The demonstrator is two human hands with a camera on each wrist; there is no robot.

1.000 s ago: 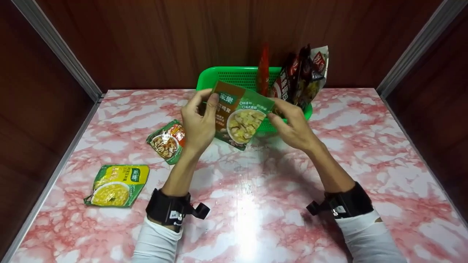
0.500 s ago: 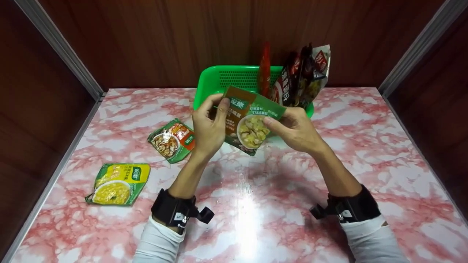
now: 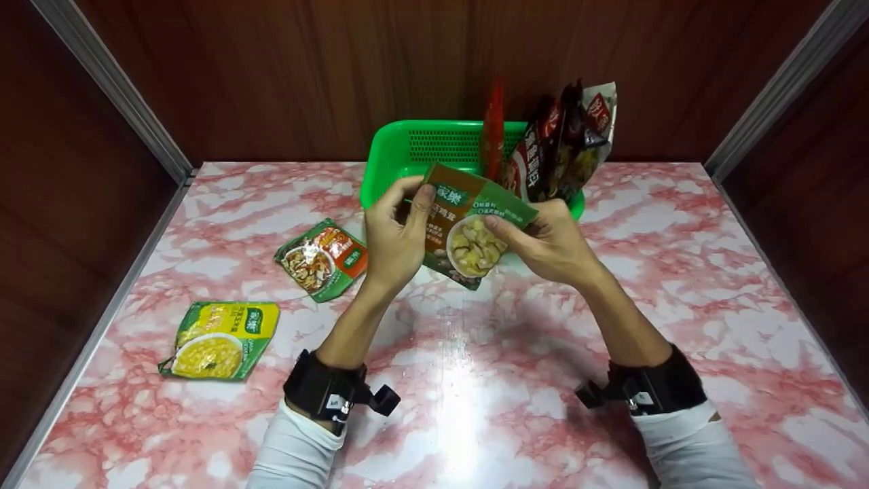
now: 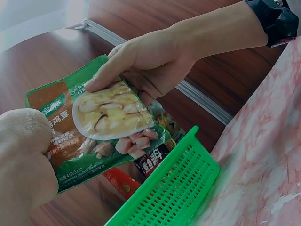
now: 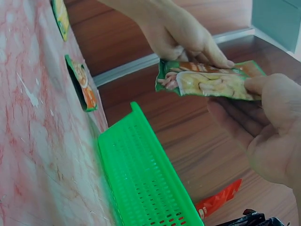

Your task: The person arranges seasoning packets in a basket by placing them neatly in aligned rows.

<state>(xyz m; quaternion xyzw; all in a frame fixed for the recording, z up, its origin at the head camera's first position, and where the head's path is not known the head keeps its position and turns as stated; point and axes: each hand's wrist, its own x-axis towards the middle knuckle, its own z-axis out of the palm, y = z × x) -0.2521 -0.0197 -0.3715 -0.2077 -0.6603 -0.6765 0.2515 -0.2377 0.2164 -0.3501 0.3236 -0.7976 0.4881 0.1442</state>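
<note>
A green and brown soup packet [image 3: 468,238] with a bowl pictured on it is held up in front of the basket by both hands. My left hand [image 3: 400,234] grips its left edge, thumb on the printed face. On the right side my right hand [image 3: 553,241] pinches it, thumb across the face and fingers behind. In the left wrist view the packet [image 4: 103,117] shows its front, with the green basket [image 4: 174,179] below. From the right wrist the packet [image 5: 211,84] appears nearly edge-on, above the level of the basket [image 5: 141,165].
Behind the hands, the green basket [image 3: 390,159] holds a red packet [image 3: 493,132] and several dark pouches [image 3: 567,146] standing upright. To the left, an orange and green packet [image 3: 322,260] and a yellow and green packet [image 3: 220,339] lie on the marbled table [image 3: 516,414].
Both hands and the packet have shifted right and slightly toward the person. The right thumb has moved from the packet's corner further onto its face.
</note>
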